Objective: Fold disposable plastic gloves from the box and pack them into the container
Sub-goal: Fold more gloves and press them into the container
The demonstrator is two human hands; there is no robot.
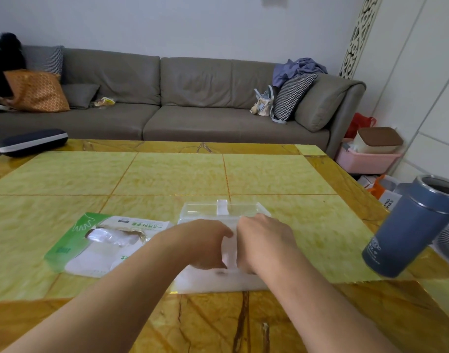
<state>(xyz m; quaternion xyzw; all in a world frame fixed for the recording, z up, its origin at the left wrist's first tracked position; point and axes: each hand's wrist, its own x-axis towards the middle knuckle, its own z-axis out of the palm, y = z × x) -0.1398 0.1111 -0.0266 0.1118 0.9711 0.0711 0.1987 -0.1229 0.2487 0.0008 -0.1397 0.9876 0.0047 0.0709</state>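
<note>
- Your left hand (205, 244) and right hand (265, 242) are side by side over the clear plastic container (224, 212), close to the bench's (167, 174) near edge.
- Between them you hold a folded translucent glove (229, 247); the fingers of both hands curl down around its sides, fingertips hidden.
- The container's far wall and its small upright tab show beyond your knuckles; its near part looks milky white under your wrists.
- The green-and-white glove box (101, 244) lies flat just left of the container, its torn opening facing up with plastic showing inside.
- A blue-grey insulated tumbler (412, 228) stands lidless at the bench's right edge.
- A dark case (32, 142) rests at the far left corner.
</note>
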